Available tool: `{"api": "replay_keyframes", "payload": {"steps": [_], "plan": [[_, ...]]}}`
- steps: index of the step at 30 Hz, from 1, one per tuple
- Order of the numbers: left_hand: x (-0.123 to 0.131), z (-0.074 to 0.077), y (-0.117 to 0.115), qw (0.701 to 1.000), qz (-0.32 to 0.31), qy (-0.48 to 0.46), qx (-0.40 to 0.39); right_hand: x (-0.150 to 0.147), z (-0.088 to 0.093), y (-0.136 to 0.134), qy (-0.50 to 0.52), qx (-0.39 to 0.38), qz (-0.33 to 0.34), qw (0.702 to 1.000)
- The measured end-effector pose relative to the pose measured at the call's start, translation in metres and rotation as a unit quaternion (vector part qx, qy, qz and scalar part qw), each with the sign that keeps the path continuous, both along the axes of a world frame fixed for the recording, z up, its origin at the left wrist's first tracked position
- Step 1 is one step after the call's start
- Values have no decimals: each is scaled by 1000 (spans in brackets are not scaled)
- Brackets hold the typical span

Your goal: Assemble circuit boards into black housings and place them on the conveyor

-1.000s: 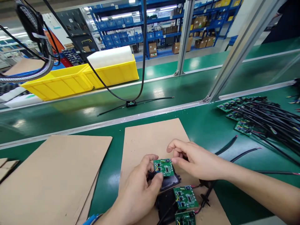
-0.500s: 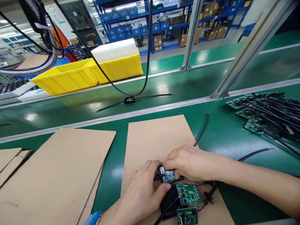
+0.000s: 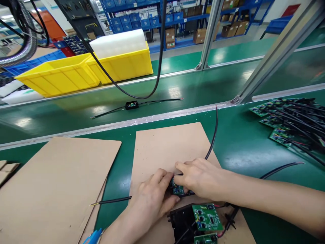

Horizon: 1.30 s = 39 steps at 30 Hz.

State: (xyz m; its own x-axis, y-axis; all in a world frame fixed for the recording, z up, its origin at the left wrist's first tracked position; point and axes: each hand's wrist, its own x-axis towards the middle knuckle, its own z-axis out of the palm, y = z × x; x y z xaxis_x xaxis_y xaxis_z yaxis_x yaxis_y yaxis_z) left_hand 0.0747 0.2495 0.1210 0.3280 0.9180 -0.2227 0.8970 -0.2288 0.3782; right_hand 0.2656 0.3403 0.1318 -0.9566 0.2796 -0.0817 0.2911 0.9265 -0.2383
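Note:
A small green circuit board [image 3: 177, 188] with a black edge around it lies between my hands on the cardboard sheet [image 3: 162, 145]. My left hand [image 3: 153, 198] holds its left side between thumb and fingers. Over its top right, the closed fingers of my right hand [image 3: 199, 178] press down and hide part of it. Black cables stick out past both hands, one of them a cable with bare wire ends [image 3: 114, 201] at the left. Just below sit black plastic cases [image 3: 181, 220] and a larger green circuit board [image 3: 207, 217], with another board [image 3: 205, 239] cut off by the frame.
Wired circuit boards [image 3: 291, 122] are piled at the right. Cardboard sheets [image 3: 63, 189] lie at the left, near a blue-handled tool [image 3: 93, 237]. Behind the metal rail, a cased board with cables [image 3: 131, 105] rests on the green surface, before yellow bins [image 3: 122, 66]. A black cable [image 3: 159, 64] hangs down.
The board has settled lower between my hands, with more of it covered by my right fingers. Its cables have swung out, one upward and one to the left. The view has shifted slightly.

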Motion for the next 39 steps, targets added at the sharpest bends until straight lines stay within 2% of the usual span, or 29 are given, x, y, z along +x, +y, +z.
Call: {"api": "replay_keyframes", "payload": {"steps": [4, 7, 9, 11, 15, 17, 19, 22, 23, 25, 26, 27, 29, 31, 32, 34, 35, 37, 39], "plan": [[-6, 1, 2, 999, 3, -50, -10, -4, 2, -3, -6, 15, -29, 999], [-15, 3, 1, 991, 19, -132, -29, -5, 3, -4, 10, 0, -34, 999], [-19, 3, -2, 988, 31, -146, -31, -5, 1, -4, 21, -15, -35, 999], [-19, 1, -6, 994, 22, -107, 5, -4, -3, -4, 35, -27, -32, 998], [-6, -5, -16, 988, -20, 1, 152, -4, -10, -4, 69, -26, -24, 997], [-1, -3, -18, 984, -13, 11, 175, -4, -14, -4, 78, -21, -21, 997], [0, 4, -15, 992, 10, -15, 125, -3, -16, -4, 84, -18, -19, 996], [-6, 16, -1, 991, 68, -93, -68, -3, -19, -3, 87, -16, -17, 996], [-9, 19, 5, 974, 92, -133, -161, -3, -19, -3, 88, -14, -16, 996], [-15, 22, 17, 910, 134, -213, -330, -3, -21, -3, 90, -10, -18, 996], [-17, 22, 22, 876, 146, -244, -388, -3, -21, -3, 92, -10, -18, 996], [-18, 22, 26, 853, 153, -266, -423, -3, -21, -3, 95, -10, -19, 995], [-17, 23, 30, 839, 161, -282, -437, -4, -21, -2, 96, -9, -18, 995], [-13, 26, 28, 870, 156, -264, -387, -5, -20, -1, 93, -9, -14, 996], [-10, 27, 25, 901, 144, -236, -334, -5, -20, -1, 91, -9, -11, 996], [-5, 26, 16, 971, 89, -149, -164, -5, -19, -1, 92, -13, -12, 996], [-3, 23, 10, 992, 47, -101, -63, -5, -18, -1, 96, -14, -15, 995], [-1, 13, -1, 993, -39, -32, 104, -5, -19, -1, 103, -18, -23, 994], [-2, -1, -11, 973, -101, 8, 209, -4, -20, -2, 108, -24, -30, 993]]}}
